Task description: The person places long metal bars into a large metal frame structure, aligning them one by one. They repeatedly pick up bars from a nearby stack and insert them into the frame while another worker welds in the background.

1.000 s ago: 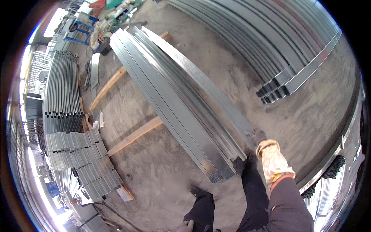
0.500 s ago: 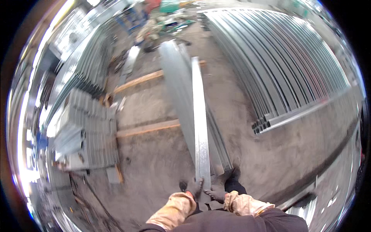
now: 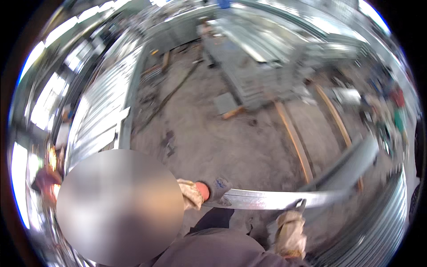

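The long, shiny silver metal strip [image 3: 262, 200] was up off the dusty brown floor [image 3: 209, 151], low in the frame, not yet put down. The grey-gloved left hand [image 3: 219, 190] gripped its left end; the dark-gloved right hand [image 3: 300, 205] held its lower edge. Long grey metal beams [image 3: 355, 156] lay at right.
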`<action>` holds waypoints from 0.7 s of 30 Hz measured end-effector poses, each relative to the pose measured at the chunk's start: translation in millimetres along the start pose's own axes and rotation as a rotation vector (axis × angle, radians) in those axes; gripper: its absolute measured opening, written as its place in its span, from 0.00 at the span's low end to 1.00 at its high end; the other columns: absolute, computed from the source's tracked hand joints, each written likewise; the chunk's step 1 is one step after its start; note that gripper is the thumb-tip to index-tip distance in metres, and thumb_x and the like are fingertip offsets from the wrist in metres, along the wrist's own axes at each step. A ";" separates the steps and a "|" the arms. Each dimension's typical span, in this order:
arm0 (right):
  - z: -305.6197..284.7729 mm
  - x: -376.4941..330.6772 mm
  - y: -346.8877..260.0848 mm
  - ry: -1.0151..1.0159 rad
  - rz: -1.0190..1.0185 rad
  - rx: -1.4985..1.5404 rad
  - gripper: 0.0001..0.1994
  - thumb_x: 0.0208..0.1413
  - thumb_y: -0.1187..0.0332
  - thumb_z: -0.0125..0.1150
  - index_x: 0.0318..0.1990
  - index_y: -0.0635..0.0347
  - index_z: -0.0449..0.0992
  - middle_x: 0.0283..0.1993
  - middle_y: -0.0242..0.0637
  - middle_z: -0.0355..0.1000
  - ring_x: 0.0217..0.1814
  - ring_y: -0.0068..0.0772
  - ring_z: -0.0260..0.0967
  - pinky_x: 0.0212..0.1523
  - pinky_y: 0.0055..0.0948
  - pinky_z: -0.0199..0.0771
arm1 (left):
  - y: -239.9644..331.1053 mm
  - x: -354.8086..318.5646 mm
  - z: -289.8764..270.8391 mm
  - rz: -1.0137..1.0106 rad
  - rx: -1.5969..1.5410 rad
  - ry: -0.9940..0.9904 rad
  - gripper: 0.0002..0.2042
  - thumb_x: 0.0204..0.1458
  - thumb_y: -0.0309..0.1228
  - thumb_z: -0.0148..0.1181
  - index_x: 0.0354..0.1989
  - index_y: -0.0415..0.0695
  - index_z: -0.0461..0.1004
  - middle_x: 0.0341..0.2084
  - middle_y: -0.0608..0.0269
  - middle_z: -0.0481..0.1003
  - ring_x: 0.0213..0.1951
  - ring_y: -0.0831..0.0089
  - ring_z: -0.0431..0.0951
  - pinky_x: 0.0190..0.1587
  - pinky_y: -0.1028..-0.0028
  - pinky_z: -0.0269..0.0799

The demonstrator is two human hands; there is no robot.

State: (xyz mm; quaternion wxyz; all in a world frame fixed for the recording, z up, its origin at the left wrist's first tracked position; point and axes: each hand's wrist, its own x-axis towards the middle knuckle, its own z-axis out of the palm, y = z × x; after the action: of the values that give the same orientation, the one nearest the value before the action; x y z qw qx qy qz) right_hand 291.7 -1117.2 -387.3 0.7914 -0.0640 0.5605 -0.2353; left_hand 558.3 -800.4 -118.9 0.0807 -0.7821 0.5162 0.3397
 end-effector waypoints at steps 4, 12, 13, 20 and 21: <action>48.7 -65.4 71.4 0.211 -0.773 -1.474 0.38 0.65 0.61 0.61 0.73 0.77 0.52 0.76 0.59 0.55 0.77 0.49 0.57 0.74 0.35 0.59 | -123.4 -57.2 7.3 0.001 -0.156 0.055 0.33 0.49 0.60 0.68 0.49 0.41 0.76 0.41 0.46 0.81 0.45 0.46 0.82 0.48 0.53 0.76; 267.1 -108.3 84.6 -0.069 -0.940 -1.306 0.33 0.67 0.58 0.58 0.70 0.73 0.57 0.69 0.55 0.60 0.69 0.44 0.62 0.68 0.35 0.65 | -238.4 -111.3 43.4 -0.160 -0.339 0.602 0.26 0.43 0.51 0.74 0.48 0.52 0.77 0.38 0.60 0.79 0.45 0.55 0.81 0.44 0.57 0.76; 306.2 -114.4 88.6 -0.138 -0.963 -1.243 0.33 0.67 0.57 0.58 0.70 0.73 0.57 0.68 0.54 0.61 0.69 0.44 0.62 0.67 0.35 0.66 | -247.5 -120.6 35.4 -0.222 -0.330 0.674 0.25 0.41 0.50 0.75 0.45 0.52 0.77 0.37 0.60 0.78 0.44 0.56 0.81 0.43 0.57 0.76; 594.9 -199.1 143.3 -0.826 -0.976 -0.734 0.30 0.69 0.54 0.55 0.67 0.70 0.61 0.62 0.50 0.66 0.62 0.40 0.66 0.61 0.35 0.71 | -266.5 -209.0 55.2 -0.720 -0.533 0.813 0.23 0.42 0.53 0.75 0.38 0.50 0.77 0.34 0.59 0.79 0.40 0.52 0.81 0.41 0.55 0.76; 631.5 -217.2 157.9 -0.945 -0.929 -0.661 0.29 0.69 0.54 0.55 0.67 0.69 0.62 0.61 0.50 0.66 0.61 0.39 0.67 0.61 0.35 0.72 | -258.9 -227.3 68.8 -0.787 -0.554 0.840 0.22 0.42 0.52 0.75 0.37 0.50 0.77 0.34 0.58 0.79 0.40 0.51 0.81 0.41 0.55 0.76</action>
State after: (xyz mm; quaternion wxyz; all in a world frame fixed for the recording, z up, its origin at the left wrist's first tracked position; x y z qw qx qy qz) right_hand 861.9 -984.2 -29.3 0.7066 -0.6243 0.1167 -0.3122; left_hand 697.0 -478.9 -89.4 -0.2152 -0.9715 0.0711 0.0701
